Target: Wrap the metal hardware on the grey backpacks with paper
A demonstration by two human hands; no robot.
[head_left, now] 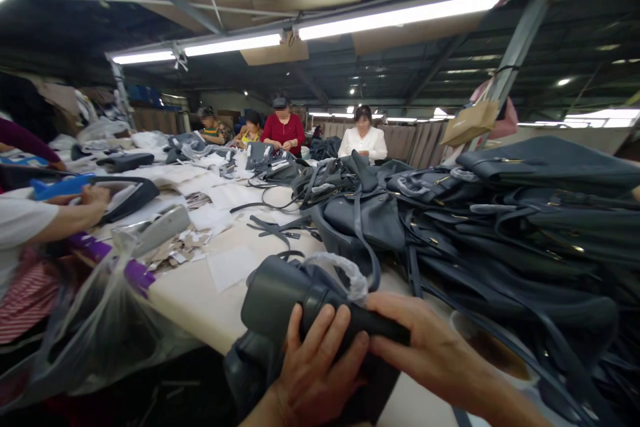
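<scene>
Hands first: the left hand (315, 373) has its fingers closed over the dark grey handbag (277, 300), which sits at the near edge of the table (200, 293). The right hand (425, 347) is clamped shut on the black rolled strap (383, 328) at the handbag's right side. Whether the handbag is open, or what is in it, cannot be told. Left of the handbag sags a clear plastic sack (100, 333); its contents show only as a dark blur. Right of the handbag and beyond it lies a pile of like grey bags (525, 233), straps tangled. Farther left, a co-worker's hand (93, 200) rests on another dark bag (130, 195). Far beyond the handbag sit four people (284, 128), and a brown paper bag (473, 121) hangs by a post (520, 40)
</scene>
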